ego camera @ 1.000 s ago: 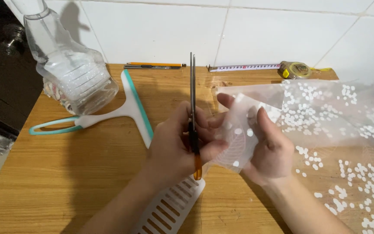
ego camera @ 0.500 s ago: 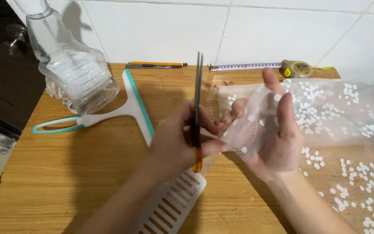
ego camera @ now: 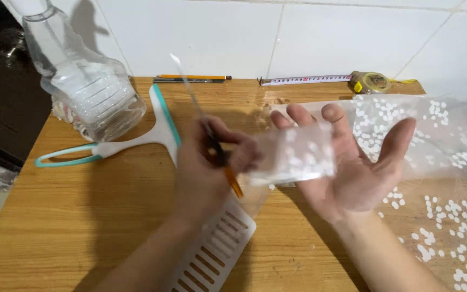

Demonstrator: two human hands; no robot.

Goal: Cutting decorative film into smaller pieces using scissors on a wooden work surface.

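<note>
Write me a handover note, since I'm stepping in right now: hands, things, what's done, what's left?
Left hand: closed around orange-handled scissors, blades pointing up and away; blurred.
Right hand: open, palm up, a small piece of clear white-dotted plastic film lying across its fingers.
The large sheet of the same dotted film lies on the wooden table at right.
Done: the small piece appears cut free.
Left: the large sheet, apparently uncut.

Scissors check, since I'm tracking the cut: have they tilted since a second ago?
Yes. The scissors stood upright before; now the tips lean left toward the squeegee, blurred, in the left hand.
</note>
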